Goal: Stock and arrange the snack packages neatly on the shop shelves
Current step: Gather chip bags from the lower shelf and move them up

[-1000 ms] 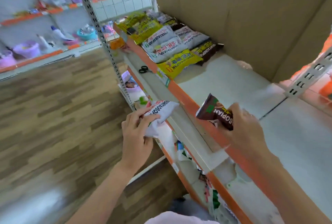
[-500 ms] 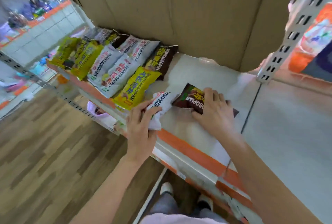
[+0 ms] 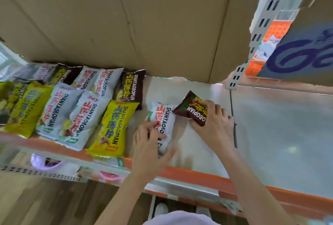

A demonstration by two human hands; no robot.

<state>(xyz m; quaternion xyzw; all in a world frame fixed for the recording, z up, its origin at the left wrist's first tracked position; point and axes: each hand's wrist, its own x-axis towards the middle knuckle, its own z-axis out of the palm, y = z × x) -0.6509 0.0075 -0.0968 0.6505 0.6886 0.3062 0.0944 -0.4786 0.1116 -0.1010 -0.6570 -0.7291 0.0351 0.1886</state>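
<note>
My left hand (image 3: 150, 148) grips a white snack packet (image 3: 163, 116) that lies on the white shelf (image 3: 196, 150), just right of a yellow packet (image 3: 113, 127). My right hand (image 3: 214, 125) holds a brown snack packet (image 3: 192, 109) with its left end tilted up, touching the white packet's far corner. Left of them, two rows of white, yellow and brown packets (image 3: 72, 105) lie flat on the shelf, overlapping one another.
A cardboard sheet (image 3: 144, 22) forms the back wall of the shelf. The shelf has an orange front edge (image 3: 198, 176). A perforated metal upright (image 3: 259, 31) stands at the right. Bare shelf surface (image 3: 281, 134) extends to the right. Wooden floor (image 3: 36, 203) lies below.
Both hands have gone from in front of the shelf onto it. The white packet now lies beside the yellow one, and the brown packet has moved further back and right.
</note>
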